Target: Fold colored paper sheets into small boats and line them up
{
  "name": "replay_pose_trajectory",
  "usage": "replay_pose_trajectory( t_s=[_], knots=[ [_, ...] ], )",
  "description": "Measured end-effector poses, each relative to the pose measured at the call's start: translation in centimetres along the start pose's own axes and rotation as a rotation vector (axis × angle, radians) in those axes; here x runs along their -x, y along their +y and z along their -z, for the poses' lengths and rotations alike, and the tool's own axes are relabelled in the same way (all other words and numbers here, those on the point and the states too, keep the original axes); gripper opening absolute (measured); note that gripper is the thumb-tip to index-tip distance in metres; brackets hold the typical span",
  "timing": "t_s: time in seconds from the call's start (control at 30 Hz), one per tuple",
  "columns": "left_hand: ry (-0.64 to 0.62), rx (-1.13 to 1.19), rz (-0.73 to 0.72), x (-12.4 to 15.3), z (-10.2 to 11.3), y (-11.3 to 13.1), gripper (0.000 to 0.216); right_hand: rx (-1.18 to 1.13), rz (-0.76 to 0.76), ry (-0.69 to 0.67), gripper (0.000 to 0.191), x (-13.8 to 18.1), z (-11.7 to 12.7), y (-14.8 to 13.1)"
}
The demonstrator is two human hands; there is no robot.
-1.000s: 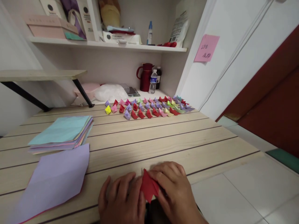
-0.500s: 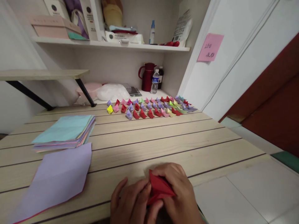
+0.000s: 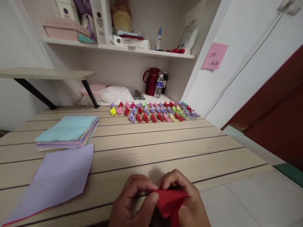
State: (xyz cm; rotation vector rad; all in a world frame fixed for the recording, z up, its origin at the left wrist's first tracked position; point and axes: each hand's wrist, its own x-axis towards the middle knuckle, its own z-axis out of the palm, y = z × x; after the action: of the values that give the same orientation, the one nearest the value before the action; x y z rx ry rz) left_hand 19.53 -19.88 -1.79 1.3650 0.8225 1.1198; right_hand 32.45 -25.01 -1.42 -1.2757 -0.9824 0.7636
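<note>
A piece of folded red paper [image 3: 170, 201] is held between both hands just above the near edge of the table. My left hand [image 3: 135, 201] pinches its left corner between thumb and forefinger. Around its right side curl the fingers of my right hand [image 3: 189, 198], which partly hide it. Farther back, several small folded paper boats [image 3: 153, 118] stand in rows, in red, purple, pink, yellow and green. To the left lies a stack of coloured paper [image 3: 67, 129] with a light blue sheet on top. Nearer me is a loose purple sheet [image 3: 63, 173] with a red edge showing beneath.
The slatted wooden table [image 3: 132, 151] ends at the right above a tiled floor [image 3: 239, 205]. Behind the boats stand a dark red jug [image 3: 151, 82] and a water bottle [image 3: 158, 86]. A small raised shelf [image 3: 47, 73] on black legs stands at the left.
The red paper has been turned in my hands, and a strip of it now hangs downward. My left hand has shifted from curled fingers to a thumb-and-forefinger pinch. The view has tilted slightly.
</note>
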Motion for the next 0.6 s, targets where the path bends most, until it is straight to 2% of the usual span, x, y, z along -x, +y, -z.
replay_pose_trajectory(
  t_s=[0.13, 0.23, 0.3, 0.4, 0.47, 0.53, 0.6],
  knots=[
    [0.005, 0.002, 0.062, -0.1, 0.4, 0.4, 0.023, -0.007, -0.098, 0.056, 0.014, -0.2, 0.0, -0.4],
    [0.045, -0.079, 0.02, 0.1, 0.4, 0.4, 0.018, 0.029, -0.117, 0.071, 0.013, -0.3, -0.1, -0.5],
    [0.127, -0.239, -0.083, 0.3, 0.3, 0.0, 0.016, 0.08, -0.102, 0.061, 0.011, -0.2, -0.2, -0.4],
    [0.29, -0.54, -0.327, 0.3, 0.1, -0.9, 0.011, 0.145, -0.033, 0.042, 0.01, 0.0, -0.4, -0.1],
    [0.322, -0.643, -0.405, 0.0, 0.0, -1.5, 0.01, 0.17, 0.01, 0.046, 0.009, 0.1, -0.5, 0.3],
    [0.294, -0.63, -0.356, -0.3, 0.3, -1.7, 0.008, 0.197, 0.045, 0.051, 0.01, 0.0, -0.3, 0.7],
    [0.283, -0.565, -0.262, -0.5, 0.9, -1.6, 0.016, 0.263, 0.111, 0.051, 0.009, -0.2, -0.1, 1.4]
  ],
)
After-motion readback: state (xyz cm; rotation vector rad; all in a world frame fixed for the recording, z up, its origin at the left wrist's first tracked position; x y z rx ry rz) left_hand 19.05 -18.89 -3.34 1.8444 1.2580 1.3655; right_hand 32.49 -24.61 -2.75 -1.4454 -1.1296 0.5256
